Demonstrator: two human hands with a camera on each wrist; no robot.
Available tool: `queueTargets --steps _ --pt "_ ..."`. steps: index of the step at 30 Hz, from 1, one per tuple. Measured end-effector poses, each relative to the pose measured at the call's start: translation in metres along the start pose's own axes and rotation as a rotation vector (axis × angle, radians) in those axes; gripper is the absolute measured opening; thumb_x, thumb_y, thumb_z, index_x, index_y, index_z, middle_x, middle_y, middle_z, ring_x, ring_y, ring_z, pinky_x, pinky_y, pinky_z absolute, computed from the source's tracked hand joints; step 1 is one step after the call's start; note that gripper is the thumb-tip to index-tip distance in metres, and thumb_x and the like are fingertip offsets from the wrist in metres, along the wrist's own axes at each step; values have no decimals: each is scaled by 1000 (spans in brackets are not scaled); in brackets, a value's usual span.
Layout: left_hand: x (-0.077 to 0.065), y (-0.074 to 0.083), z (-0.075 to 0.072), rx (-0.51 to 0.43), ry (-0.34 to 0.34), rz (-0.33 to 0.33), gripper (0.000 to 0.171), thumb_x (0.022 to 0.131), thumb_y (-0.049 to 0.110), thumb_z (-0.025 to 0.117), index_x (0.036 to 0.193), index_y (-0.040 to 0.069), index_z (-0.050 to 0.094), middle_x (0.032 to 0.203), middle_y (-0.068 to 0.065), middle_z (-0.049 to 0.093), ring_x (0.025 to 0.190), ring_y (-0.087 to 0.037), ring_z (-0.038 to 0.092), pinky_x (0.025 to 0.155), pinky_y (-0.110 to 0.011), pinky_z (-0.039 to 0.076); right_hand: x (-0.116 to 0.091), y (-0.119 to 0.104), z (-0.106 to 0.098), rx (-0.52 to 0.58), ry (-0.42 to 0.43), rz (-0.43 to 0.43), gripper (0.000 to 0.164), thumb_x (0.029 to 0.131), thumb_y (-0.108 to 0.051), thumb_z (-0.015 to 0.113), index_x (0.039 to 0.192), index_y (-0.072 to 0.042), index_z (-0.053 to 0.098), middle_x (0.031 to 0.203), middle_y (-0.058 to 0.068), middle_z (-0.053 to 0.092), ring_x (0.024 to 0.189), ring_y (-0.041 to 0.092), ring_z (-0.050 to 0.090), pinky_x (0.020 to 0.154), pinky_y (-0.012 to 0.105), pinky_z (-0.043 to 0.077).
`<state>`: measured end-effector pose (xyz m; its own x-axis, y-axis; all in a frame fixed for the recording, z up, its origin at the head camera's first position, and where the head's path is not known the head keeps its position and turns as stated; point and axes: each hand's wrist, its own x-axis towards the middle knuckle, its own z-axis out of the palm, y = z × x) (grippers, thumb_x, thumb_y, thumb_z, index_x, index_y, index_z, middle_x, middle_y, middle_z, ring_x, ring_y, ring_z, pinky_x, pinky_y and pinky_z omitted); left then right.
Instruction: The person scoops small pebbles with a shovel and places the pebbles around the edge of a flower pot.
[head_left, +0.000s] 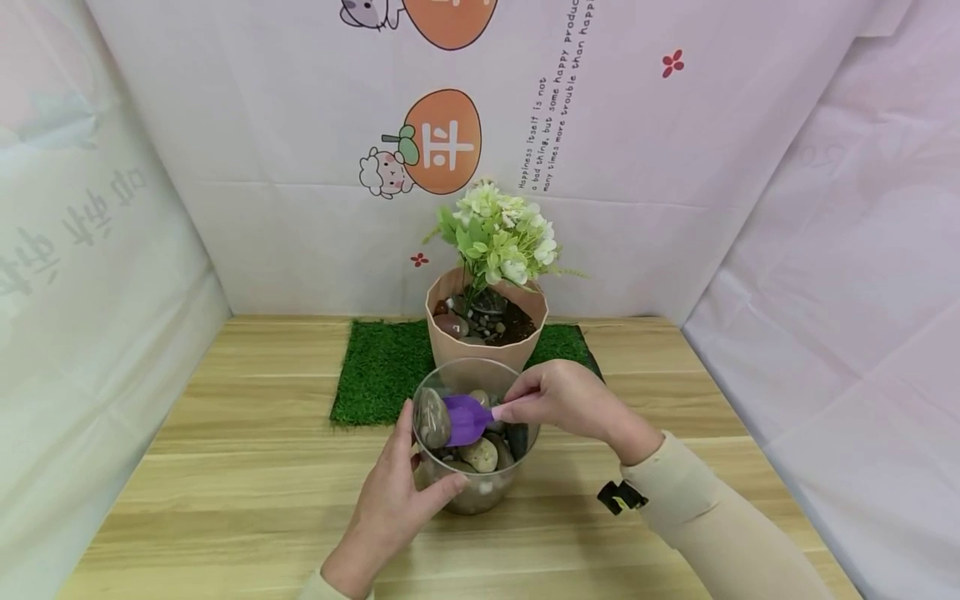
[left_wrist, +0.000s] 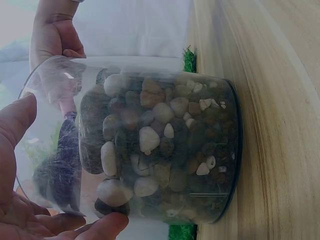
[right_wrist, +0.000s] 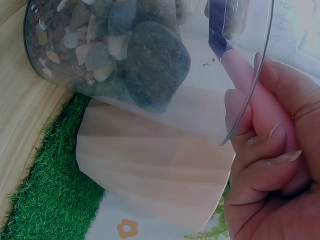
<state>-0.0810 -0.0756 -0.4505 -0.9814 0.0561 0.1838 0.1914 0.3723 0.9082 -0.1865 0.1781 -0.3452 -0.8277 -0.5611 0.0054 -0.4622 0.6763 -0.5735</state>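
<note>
A clear round container (left_wrist: 150, 135) holds pebbles and larger stones. My left hand (head_left: 393, 492) grips its near left side, thumb at the rim and fingers around the wall. In my right hand (head_left: 570, 404) is the pink handle (right_wrist: 272, 112) of a small toy shovel, whose purple blade (head_left: 467, 419) is inside the container. A large grey-brown stone (head_left: 432, 418) stands against the left wall at the blade's tip. Below the blade lies a pale speckled stone (head_left: 480, 455). A big dark stone (right_wrist: 155, 65) shows through the wall in the right wrist view.
Just behind the container is a peach flowerpot (head_left: 483, 354) with soil, stones and white-green flowers (head_left: 498, 237). It stands on a green turf mat (head_left: 382, 375) on the wooden table (head_left: 247, 467). White printed cloth (head_left: 300, 125) encloses the back and sides.
</note>
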Motion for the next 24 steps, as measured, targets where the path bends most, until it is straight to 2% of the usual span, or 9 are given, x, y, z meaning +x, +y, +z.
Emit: queueTargets --steps 24 --pt "0 0 0 -2 2 2 123 83 46 88 169 11 7 171 -17 25 150 -36 42 112 -53 51 -3 2 -1 64 10 26 15 88 -49 82 86 -35 82 81 -20 75 75 9 66 65 30 59"
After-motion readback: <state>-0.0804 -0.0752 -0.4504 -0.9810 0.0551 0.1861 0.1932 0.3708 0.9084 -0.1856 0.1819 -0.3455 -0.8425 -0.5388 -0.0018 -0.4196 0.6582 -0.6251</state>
